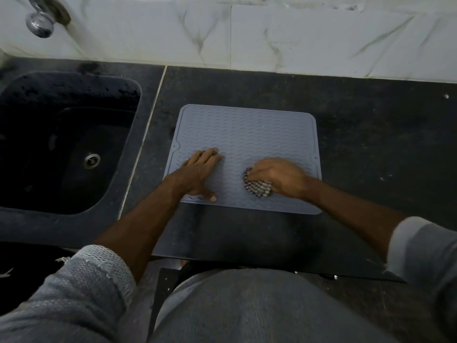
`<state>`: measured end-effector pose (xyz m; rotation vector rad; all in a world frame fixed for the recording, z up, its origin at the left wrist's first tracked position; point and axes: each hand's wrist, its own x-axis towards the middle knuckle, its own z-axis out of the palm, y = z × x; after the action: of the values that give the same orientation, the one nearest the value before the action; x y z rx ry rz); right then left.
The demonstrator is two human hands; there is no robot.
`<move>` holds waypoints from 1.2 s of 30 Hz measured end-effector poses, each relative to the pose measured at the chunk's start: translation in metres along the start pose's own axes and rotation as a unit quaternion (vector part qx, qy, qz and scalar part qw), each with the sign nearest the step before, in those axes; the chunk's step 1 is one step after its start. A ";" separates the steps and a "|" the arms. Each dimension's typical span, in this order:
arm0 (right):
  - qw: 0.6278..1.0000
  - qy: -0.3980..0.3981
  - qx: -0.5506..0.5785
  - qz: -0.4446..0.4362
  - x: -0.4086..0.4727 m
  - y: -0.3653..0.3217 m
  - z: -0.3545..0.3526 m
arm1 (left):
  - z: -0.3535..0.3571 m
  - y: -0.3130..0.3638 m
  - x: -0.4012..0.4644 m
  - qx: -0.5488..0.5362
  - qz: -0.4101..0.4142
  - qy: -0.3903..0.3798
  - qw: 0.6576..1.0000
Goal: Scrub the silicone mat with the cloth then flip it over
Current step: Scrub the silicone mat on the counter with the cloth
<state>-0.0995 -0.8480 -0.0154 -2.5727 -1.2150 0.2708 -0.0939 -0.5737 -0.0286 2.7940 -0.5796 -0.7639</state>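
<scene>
The grey silicone mat (244,154) is pinned flat by the left hand (200,173); a checked cloth (257,189) is bunched under the right hand (277,178) at frame centre — should the pinning ease, the mat could be dragged along the counter (371,134).

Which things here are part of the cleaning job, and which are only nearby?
Part of the job:
- silicone mat, flat on the counter
- checked cloth, held on the mat by the right hand
- left hand, pressing flat on the mat

Only nearby:
- sink, left of the mat
- tap
- dark counter
- tiled wall
</scene>
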 end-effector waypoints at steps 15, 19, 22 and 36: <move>1.000 -0.008 0.004 -0.001 -0.018 0.012 -0.004 | 0.001 -0.002 0.003 -0.004 0.002 0.000 1.000; 0.999 -0.012 0.021 0.021 -0.047 0.032 -0.010 | 0.001 -0.003 0.003 -0.004 0.005 0.001 1.000; 0.999 -0.012 0.033 0.020 -0.040 0.029 -0.013 | 0.002 -0.004 0.004 -0.004 0.004 0.002 1.000; 0.999 0.032 0.008 0.007 -0.051 0.033 -0.008 | 0.005 -0.008 0.008 0.002 0.004 -0.006 1.000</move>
<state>-0.1054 -0.9091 -0.0165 -2.5556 -1.1683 0.1977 -0.0877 -0.5704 -0.0382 2.7899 -0.5952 -0.7792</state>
